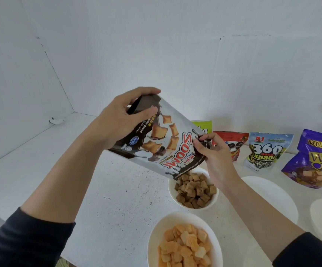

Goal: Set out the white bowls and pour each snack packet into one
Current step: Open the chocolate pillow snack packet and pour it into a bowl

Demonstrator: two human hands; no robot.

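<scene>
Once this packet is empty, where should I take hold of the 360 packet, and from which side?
Pinch the 360 packet by its flat top seam, coming from above. It stands upright, with the red packet and the purple packet close on either side, so a side reach might knock them; the top is free.

Pkt (pixel 162 139) over far bowl (pixel 172 192), nearer bowl (pixel 159 229) in front of it, 3rd bowl (pixel 268 195) to its R, pkt row (pixel 268 151) behind.
</scene>
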